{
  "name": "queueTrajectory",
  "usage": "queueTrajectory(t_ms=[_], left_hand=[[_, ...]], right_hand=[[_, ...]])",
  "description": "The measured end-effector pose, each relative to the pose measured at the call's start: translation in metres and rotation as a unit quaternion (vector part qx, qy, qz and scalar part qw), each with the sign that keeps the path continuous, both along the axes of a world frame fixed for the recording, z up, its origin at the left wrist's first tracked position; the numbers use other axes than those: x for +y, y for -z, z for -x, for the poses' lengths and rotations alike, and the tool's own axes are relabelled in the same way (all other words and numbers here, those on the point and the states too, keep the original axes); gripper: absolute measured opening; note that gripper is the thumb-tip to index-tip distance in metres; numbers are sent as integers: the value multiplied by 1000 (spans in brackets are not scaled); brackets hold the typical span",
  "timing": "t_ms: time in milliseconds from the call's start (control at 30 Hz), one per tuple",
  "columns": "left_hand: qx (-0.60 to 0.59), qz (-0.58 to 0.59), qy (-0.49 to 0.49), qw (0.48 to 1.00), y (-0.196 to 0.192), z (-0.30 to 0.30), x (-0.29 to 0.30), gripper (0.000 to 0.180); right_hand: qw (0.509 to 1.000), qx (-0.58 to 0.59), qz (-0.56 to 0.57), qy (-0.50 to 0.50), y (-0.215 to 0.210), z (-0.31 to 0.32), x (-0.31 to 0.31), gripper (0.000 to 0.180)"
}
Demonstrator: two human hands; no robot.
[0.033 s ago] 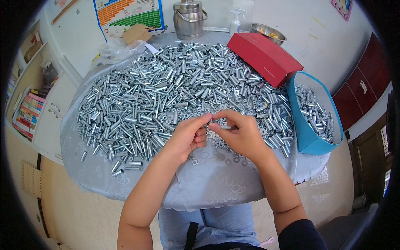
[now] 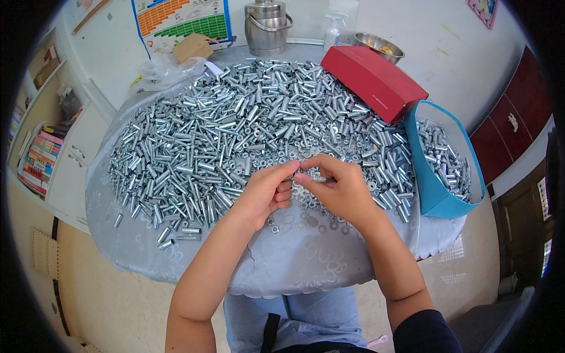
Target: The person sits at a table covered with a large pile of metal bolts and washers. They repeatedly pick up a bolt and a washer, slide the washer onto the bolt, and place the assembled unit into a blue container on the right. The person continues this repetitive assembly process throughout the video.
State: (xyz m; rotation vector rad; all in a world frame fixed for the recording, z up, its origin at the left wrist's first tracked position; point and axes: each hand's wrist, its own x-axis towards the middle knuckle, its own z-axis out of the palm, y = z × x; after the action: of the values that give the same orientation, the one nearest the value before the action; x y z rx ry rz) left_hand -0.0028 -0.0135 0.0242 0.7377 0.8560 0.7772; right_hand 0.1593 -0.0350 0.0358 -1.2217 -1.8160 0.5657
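- Over the near middle of the tabletop [image 2: 282,265], 2 hands meet fingertip to fingertip, in front of a wide heap of metal tubes [image 2: 194,132].
- Right hand [image 2: 346,187]: closed, gripping a slim metal piece [image 2: 329,180] that shows between the thumb and the curled fingers.
- Left hand [image 2: 265,191]: closed, thumb and index drawn together; whether a part sits between those tips, I cannot tell.
- Key relation: the metal piece lies to the right of the left hand's fingertips, its long axis running roughly sideways, across the person's front; the right hand is the nearer of the 2.
- Looks of the piece: narrow, rod-like, silvery at 1 end and darker toward the palm; its far end is hidden by fingers.
- Just beyond the fingertips, small ring-shaped nuts [image 2: 275,159] spread at the heap's near side; a few loose nuts [image 2: 275,229] sit just beside the left wrist.
- Further right, a teal bin [image 2: 438,207] holds more metal pieces, with a red box [image 2: 374,79] behind it.
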Motion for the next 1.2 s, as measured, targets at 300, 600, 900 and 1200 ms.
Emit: queueTrajectory(t_ms=[300,600,900,1200], left_hand=[[-21,14,1,1000,2,-1,1,24],[-34,12,-10,999,4,-2,-1,20],[-63,29,3,998,5,0,2,24],[-53,25,-1,998,1,1,0,23]], right_hand=[[1000,18,-12,19,-4,0,1,21],[1000,-12,13,11,-3,-2,0,20],[1000,13,14,11,-6,-2,-1,24],[1000,0,28,3,-2,-1,1,23]])
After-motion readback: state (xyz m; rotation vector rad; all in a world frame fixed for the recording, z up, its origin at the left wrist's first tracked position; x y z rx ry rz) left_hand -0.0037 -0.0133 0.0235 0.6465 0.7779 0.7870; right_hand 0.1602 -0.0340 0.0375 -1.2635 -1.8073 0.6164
